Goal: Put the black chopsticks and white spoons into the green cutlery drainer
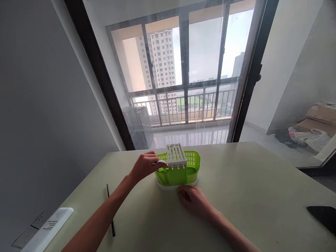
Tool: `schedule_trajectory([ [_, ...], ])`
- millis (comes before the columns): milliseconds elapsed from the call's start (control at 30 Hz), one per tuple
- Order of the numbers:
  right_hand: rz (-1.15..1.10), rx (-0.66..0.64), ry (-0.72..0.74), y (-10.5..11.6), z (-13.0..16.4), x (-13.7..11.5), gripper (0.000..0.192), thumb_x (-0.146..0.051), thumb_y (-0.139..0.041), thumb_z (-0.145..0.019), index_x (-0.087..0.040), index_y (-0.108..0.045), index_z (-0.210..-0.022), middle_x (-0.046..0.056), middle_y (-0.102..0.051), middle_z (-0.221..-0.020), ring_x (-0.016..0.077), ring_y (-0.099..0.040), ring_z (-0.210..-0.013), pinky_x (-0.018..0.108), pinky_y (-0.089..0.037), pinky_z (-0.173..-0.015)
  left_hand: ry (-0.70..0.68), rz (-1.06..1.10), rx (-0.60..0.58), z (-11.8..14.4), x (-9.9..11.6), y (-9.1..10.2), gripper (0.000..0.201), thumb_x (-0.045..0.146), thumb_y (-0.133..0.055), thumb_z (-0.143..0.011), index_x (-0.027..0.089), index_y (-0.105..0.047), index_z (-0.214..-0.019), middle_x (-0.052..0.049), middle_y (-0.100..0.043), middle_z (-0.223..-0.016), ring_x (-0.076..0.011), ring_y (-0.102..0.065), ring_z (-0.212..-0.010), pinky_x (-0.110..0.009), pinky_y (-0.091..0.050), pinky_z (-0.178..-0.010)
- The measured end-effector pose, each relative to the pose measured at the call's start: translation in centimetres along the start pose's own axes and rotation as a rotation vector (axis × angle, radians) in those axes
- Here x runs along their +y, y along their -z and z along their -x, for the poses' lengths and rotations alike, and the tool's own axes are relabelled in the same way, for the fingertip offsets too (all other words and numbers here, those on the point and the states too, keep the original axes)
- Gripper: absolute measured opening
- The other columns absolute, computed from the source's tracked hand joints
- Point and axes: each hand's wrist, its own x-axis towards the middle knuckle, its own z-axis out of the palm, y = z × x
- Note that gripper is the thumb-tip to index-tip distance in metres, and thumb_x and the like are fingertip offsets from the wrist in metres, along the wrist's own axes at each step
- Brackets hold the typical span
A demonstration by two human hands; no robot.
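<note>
Standing by the pale green table (pixel 249 189), I'm watching someone handle a lime-green slotted plastic cutlery basket (pixel 178 171) with a white slotted divider insert (pixel 176 154) on top. It sits on a white tray mid-table, right between both hands. Left hand (pixel 144 166) pinches something white at the basket's left rim, probably to work it there. Right hand (pixel 194 199) lies flat and open against the base, likely steadying it. 1 black chopstick (pixel 110 206) lies off left.

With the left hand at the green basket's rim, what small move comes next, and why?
Probably lower the white spoon in the left hand into the green basket: it sits at the rim while the right hand steadies the white tray.
</note>
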Motion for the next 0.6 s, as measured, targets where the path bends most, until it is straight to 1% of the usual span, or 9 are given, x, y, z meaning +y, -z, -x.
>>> schedule_trajectory([
  [67, 0.006, 0.000, -0.003, 0.0, 0.0, -0.1, 0.016, -0.018, -0.051, -0.087, -0.020, -0.066, -0.083, 0.001, -0.066, -0.069, 0.0132, -0.050, -0.060, 0.026, -0.031, -0.058, 0.008, 0.005, 0.039, 0.3, -0.1, 0.1, 0.036, 0.051, -0.065, -0.094, 0.024, -0.078, -0.075, -0.002, -0.075, -0.068, -0.0167, -0.063, -0.068, -0.030, -0.052, -0.068],
  [133, 0.009, -0.001, -0.002, 0.0, 0.0, -0.1, 0.017, -0.018, -0.051, -0.087, -0.021, -0.067, -0.083, 0.000, -0.066, -0.069, 0.0132, -0.051, -0.060, 0.025, -0.030, -0.058, 0.011, 0.014, 0.054, 0.6, 0.0, 0.3, 0.034, 0.052, -0.067, -0.093, 0.023, -0.079, -0.080, -0.003, -0.077, -0.071, -0.0171, -0.064, -0.070, -0.030, -0.052, -0.068],
  [267, 0.010, -0.011, 0.006, -0.1, -0.1, 0.1, 0.018, -0.019, -0.050, -0.089, -0.021, -0.068, -0.087, 0.001, -0.067, -0.072, 0.0135, -0.053, -0.061, 0.025, -0.031, -0.059, 0.051, 0.037, 0.022, 0.8, 0.2, 1.3, 0.035, 0.054, -0.067, -0.092, 0.024, -0.080, -0.082, -0.004, -0.077, -0.073, -0.0180, -0.064, -0.071, -0.031, -0.053, -0.070],
  [367, 0.014, -0.016, 0.013, -0.3, 0.0, 0.4, 0.017, -0.020, -0.051, -0.091, -0.021, -0.067, -0.085, 0.001, -0.067, -0.071, 0.0138, -0.054, -0.062, 0.025, -0.032, -0.060, 0.079, 0.059, -0.016, 1.3, 0.5, 2.1, 0.035, 0.055, -0.067, -0.091, 0.024, -0.081, -0.083, -0.005, -0.077, -0.074, -0.0187, -0.065, -0.074, -0.031, -0.053, -0.072],
  [433, 0.019, -0.015, 0.013, -0.5, 0.0, 0.5, 0.016, -0.021, -0.051, -0.091, -0.021, -0.066, -0.084, 0.000, -0.066, -0.069, 0.0137, -0.052, -0.061, 0.026, -0.031, -0.060, 0.103, 0.065, -0.015, 1.6, 0.7, 2.5, 0.035, 0.056, -0.068, -0.091, 0.025, -0.081, -0.083, -0.005, -0.077, -0.075, -0.0191, -0.065, -0.075, -0.031, -0.053, -0.072],
  [500, 0.024, -0.012, 0.011, -0.5, 0.1, 0.6, 0.017, -0.021, -0.051, -0.092, -0.021, -0.065, -0.082, 0.000, -0.065, -0.068, 0.0134, -0.051, -0.059, 0.026, -0.030, -0.059, 0.140, 0.058, 0.045, 1.9, 0.9, 2.8, 0.035, 0.057, -0.069, -0.089, 0.025, -0.081, -0.079, -0.004, -0.076, -0.071, -0.0188, -0.065, -0.073, -0.030, -0.052, -0.070],
  [567, 0.028, -0.010, 0.010, -0.5, 0.1, 0.6, 0.019, -0.022, -0.050, -0.093, -0.021, -0.065, -0.081, 0.000, -0.064, -0.067, 0.0135, -0.051, -0.059, 0.026, -0.030, -0.059, 0.210, 0.039, 0.161, 1.9, 1.0, 3.1, 0.036, 0.057, -0.071, -0.087, 0.025, -0.080, -0.073, -0.003, -0.074, -0.067, -0.0171, -0.064, -0.068, -0.028, -0.050, -0.066],
  [600, 0.029, -0.010, 0.010, -0.5, 0.1, 0.6, 0.019, -0.022, -0.049, -0.093, -0.021, -0.065, -0.082, 0.000, -0.064, -0.068, 0.0137, -0.051, -0.059, 0.026, -0.031, -0.059, 0.269, 0.038, 0.231, 1.8, 1.2, 3.3, 0.036, 0.056, -0.072, -0.086, 0.024, -0.080, -0.071, -0.002, -0.073, -0.065, -0.0159, -0.063, -0.065, -0.027, -0.049, -0.063],
])
